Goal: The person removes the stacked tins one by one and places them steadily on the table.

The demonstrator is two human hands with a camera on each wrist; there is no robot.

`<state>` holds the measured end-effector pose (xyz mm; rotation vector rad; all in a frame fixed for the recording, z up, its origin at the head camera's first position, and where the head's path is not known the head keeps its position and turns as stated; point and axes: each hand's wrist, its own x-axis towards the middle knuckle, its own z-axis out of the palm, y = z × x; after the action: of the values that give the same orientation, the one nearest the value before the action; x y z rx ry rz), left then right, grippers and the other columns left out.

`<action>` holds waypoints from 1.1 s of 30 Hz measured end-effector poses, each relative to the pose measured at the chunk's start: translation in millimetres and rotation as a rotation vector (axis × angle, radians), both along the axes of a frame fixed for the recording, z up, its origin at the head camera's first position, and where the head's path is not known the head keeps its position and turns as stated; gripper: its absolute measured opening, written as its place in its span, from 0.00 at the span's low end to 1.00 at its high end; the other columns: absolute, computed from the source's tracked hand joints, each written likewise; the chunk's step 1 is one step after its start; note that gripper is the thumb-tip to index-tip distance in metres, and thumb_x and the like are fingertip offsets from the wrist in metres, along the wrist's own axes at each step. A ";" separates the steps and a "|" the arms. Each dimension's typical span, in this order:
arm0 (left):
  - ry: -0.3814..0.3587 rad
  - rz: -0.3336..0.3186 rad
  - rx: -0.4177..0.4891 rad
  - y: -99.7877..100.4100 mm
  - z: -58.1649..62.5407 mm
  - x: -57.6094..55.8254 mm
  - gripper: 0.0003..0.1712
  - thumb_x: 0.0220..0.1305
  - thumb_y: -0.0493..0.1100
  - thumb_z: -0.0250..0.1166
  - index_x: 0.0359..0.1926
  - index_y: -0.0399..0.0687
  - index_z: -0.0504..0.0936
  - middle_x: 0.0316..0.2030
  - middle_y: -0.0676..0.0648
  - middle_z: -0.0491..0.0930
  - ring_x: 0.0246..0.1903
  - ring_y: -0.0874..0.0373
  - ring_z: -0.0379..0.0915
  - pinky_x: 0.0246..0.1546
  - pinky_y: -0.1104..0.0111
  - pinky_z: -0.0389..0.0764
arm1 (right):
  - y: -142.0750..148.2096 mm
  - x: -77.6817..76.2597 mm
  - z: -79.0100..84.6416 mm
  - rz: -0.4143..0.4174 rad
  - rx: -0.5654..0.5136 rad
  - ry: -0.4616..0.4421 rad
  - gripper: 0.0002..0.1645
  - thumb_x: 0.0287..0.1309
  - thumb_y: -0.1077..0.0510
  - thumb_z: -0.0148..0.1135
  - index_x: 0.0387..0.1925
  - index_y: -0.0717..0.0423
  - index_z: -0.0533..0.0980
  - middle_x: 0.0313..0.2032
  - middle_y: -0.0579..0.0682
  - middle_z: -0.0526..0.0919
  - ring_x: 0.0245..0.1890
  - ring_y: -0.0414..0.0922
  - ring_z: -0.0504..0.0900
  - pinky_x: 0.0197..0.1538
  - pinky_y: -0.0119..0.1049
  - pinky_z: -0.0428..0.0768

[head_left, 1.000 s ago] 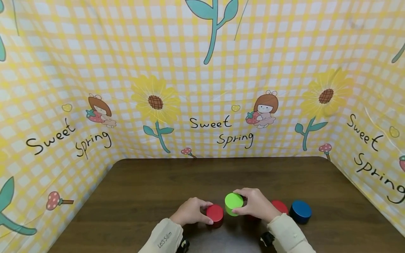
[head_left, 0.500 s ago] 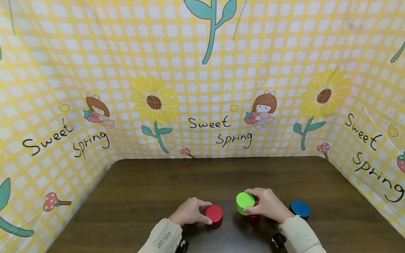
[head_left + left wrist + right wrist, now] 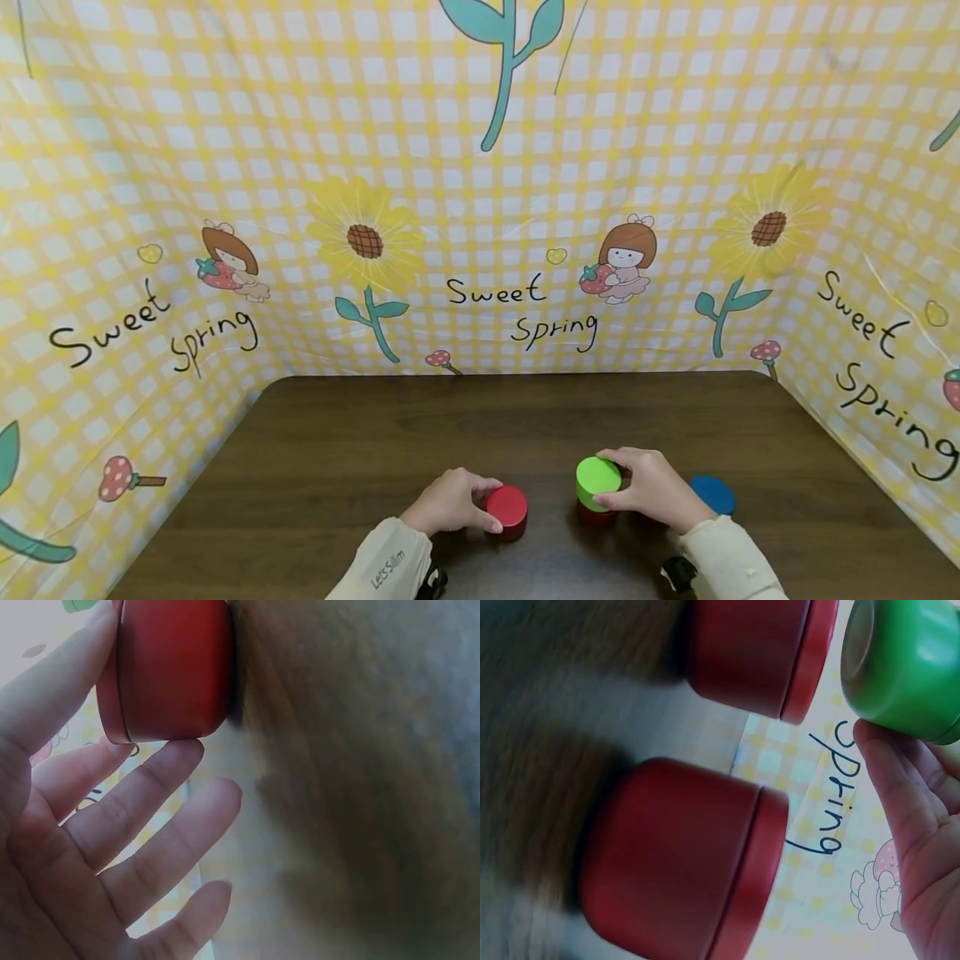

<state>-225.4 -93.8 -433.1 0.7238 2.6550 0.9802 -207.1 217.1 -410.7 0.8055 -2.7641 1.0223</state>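
Note:
My left hand (image 3: pixel 450 502) pinches a round red tin (image 3: pixel 507 510) between thumb and fingers; the tin stands on the table. In the left wrist view the other fingers spread out below the red tin (image 3: pixel 176 667). My right hand (image 3: pixel 651 487) grips a bright green round tin (image 3: pixel 598 477) by its side. A second red tin (image 3: pixel 596 517) shows directly below it. From the right wrist, a narrow gap separates the green tin's base (image 3: pixel 859 637) from the lid of the upper red tin (image 3: pixel 757 652). Nearer that camera stands a third red tin (image 3: pixel 682 862), mostly hidden under my hand in the head view.
A blue tin (image 3: pixel 712 495) stands to the right, partly covered by my right wrist and sleeve. The dark wooden table (image 3: pixel 420 425) is backed by a yellow checked cloth (image 3: pixel 480 200) on three sides.
My right hand has carried the green tin to the right, from beside the left red tin to over the second red one. My left hand and its tin have stayed in place.

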 end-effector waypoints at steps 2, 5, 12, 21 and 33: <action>-0.001 -0.003 0.007 0.1 0.6 -0.1 0.30 0.44 0.44 0.79 0.51 0.40 0.83 0.39 0.47 0.86 0.40 0.58 0.80 0.39 0.65 0.77 | 2.0 -0.3 -0.2 0.008 -0.003 -0.010 0.37 0.49 0.47 0.73 0.52 0.72 0.75 0.41 0.56 0.82 0.32 0.38 0.79 0.32 0.32 0.78; 0.001 0.000 0.008 -0.1 1.4 0.1 0.30 0.43 0.44 0.79 0.50 0.41 0.84 0.37 0.48 0.86 0.38 0.60 0.79 0.37 0.66 0.77 | 4.7 -0.7 -0.9 0.040 -0.007 0.007 0.36 0.49 0.48 0.73 0.51 0.72 0.75 0.41 0.56 0.82 0.33 0.37 0.79 0.32 0.32 0.78; -0.014 0.013 0.000 -0.4 2.0 0.3 0.30 0.43 0.45 0.79 0.51 0.41 0.84 0.38 0.48 0.86 0.39 0.59 0.79 0.38 0.65 0.77 | 12.8 3.1 -3.2 0.131 -0.033 0.120 0.28 0.47 0.54 0.74 0.48 0.65 0.78 0.39 0.52 0.82 0.33 0.33 0.76 0.31 0.31 0.78; -0.020 0.020 -0.002 0.3 3.0 1.0 0.30 0.43 0.44 0.79 0.51 0.42 0.84 0.39 0.47 0.86 0.41 0.56 0.80 0.39 0.64 0.77 | 29.3 7.8 -1.1 0.114 -0.017 0.178 0.29 0.42 0.52 0.77 0.46 0.64 0.79 0.38 0.51 0.83 0.33 0.33 0.76 0.31 0.30 0.78; -0.029 0.018 0.000 0.7 2.5 1.0 0.30 0.44 0.44 0.79 0.51 0.41 0.84 0.41 0.47 0.85 0.43 0.55 0.80 0.40 0.64 0.77 | 50.0 14.8 -12.0 0.145 -0.071 0.417 0.28 0.35 0.56 0.80 0.42 0.59 0.80 0.36 0.46 0.82 0.32 0.34 0.77 0.33 0.20 0.74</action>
<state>-224.4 -93.1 -430.6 0.6820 2.6415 0.9876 -192.3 267.1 -422.7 1.0810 -2.3352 0.8497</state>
